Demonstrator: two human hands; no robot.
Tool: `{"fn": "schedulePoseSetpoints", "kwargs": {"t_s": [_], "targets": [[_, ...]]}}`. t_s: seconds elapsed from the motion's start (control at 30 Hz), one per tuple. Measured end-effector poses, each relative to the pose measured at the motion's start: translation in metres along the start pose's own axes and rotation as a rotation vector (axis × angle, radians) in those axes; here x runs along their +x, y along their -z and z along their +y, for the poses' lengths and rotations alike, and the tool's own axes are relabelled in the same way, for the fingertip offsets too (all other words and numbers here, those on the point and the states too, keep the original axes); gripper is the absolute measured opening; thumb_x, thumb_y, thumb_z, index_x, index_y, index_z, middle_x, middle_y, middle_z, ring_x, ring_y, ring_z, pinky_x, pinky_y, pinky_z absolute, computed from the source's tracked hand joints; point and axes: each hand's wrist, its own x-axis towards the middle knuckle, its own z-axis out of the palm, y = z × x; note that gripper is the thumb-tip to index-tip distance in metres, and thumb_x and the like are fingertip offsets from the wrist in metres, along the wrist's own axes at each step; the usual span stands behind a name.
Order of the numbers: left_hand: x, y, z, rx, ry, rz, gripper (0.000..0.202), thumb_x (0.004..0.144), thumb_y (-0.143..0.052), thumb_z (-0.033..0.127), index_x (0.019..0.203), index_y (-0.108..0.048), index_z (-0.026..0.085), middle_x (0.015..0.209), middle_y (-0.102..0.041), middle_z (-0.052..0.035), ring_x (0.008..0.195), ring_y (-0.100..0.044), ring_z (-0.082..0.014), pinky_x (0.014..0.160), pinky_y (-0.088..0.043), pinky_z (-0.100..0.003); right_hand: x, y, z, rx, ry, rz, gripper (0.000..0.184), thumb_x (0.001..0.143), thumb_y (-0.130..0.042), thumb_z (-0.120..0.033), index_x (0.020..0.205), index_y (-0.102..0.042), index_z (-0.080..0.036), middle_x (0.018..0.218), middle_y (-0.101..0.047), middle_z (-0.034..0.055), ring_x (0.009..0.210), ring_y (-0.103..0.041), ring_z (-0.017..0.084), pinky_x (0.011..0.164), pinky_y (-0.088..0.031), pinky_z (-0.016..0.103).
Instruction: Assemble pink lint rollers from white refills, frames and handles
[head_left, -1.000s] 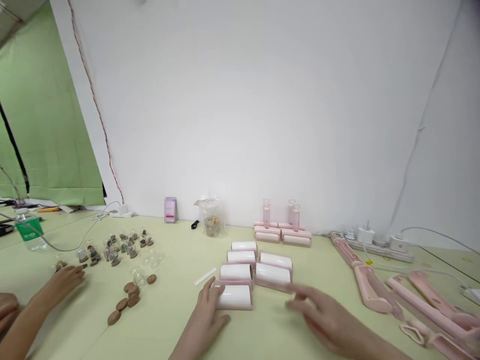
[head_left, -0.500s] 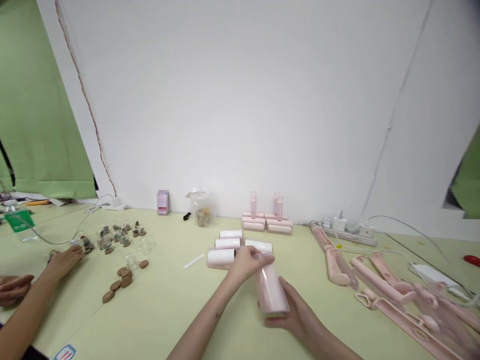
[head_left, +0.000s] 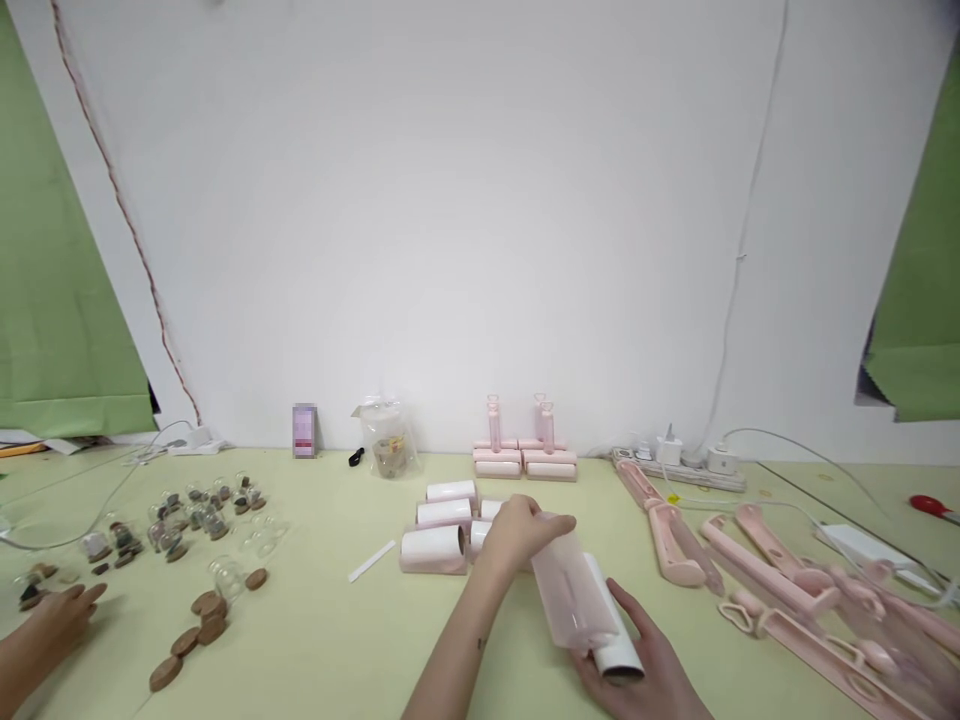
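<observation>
My left hand (head_left: pixel 523 535) grips the top end of a translucent pink plastic cover (head_left: pixel 571 590), which tilts down to the right. Against the cover's right side lies a white paper roll (head_left: pixel 621 650), its hollow core end facing me. My right hand (head_left: pixel 646 665) is wrapped round the roll's lower part from below, its fingers also near the cover's lower end. Whether roll and cover touch I cannot tell. Just behind my left hand, more white rolls (head_left: pixel 433 549) lie on the table in pink trays, some partly hidden by that hand.
Assembled pink lint rollers (head_left: pixel 499 466) stand along the wall. Pink handles and cover parts (head_left: pixel 772 560) spread over the right, by a power strip (head_left: pixel 682 472). A white strip (head_left: pixel 372 561) lies left of the rolls. Another person's hand (head_left: pixel 56 625) is at far left, near small glass domes.
The white roll now shows beside the pink cover, where before only the cover was plain between my hands. Both hands have shifted slightly right. The other person's hand has moved toward the lower left.
</observation>
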Motion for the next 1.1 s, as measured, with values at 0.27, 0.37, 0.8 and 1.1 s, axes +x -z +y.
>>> {"fn": "schedulePoseSetpoints", "kwargs": {"t_s": [0.27, 0.37, 0.8, 1.1], "targets": [[-0.026, 0.015, -0.062, -0.514, -0.214, -0.022, 0.057, 0.065, -0.053, 0.061, 0.104, -0.045, 0.021, 0.104, -0.054, -0.0086, 0.087, -0.054, -0.0198, 0.067, -0.043, -0.025, 0.001, 0.004, -0.009, 0.146, -0.005, -0.010, 0.034, 0.070, -0.063, -0.035, 0.099, -0.053, -0.022, 0.077, -0.066, 0.0019, 0.073, -0.062, 0.017, 0.066, -0.052, 0.029], [-0.038, 0.023, -0.098, -0.770, -0.213, -0.205, 0.065, 0.060, -0.068, 0.045, 0.115, -0.041, 0.024, 0.100, -0.053, -0.0067, 0.092, -0.052, -0.0206, 0.077, -0.040, -0.029, 0.000, 0.006, -0.014, 0.242, -0.029, 0.001, 0.034, 0.073, -0.060, -0.033, 0.103, -0.053, -0.019, 0.089, -0.065, 0.0038, 0.076, -0.061, 0.016, 0.066, -0.051, 0.025], [-0.057, 0.041, -0.104, 0.014, -0.275, -0.183, 0.049, 0.068, -0.058, 0.023, 0.114, -0.043, 0.025, 0.120, -0.043, -0.0046, 0.112, -0.040, -0.0229, 0.095, -0.031, -0.033, -0.028, -0.024, -0.025, 0.204, -0.044, -0.145, 0.033, 0.076, -0.052, -0.038, 0.103, -0.058, -0.019, 0.077, -0.062, 0.0035, 0.053, -0.053, 0.010, 0.042, -0.041, 0.019], [-0.075, 0.007, -0.079, -0.406, -0.361, -0.259, 0.034, 0.080, -0.051, 0.037, 0.110, -0.052, 0.022, 0.116, -0.053, -0.0066, 0.112, -0.044, -0.0215, 0.098, -0.031, -0.036, -0.029, -0.032, 0.020, -0.070, 0.020, 0.001, 0.033, 0.076, -0.050, -0.044, 0.076, -0.063, -0.014, 0.054, -0.059, 0.0019, 0.045, -0.052, 0.012, 0.039, -0.041, 0.022]]}}
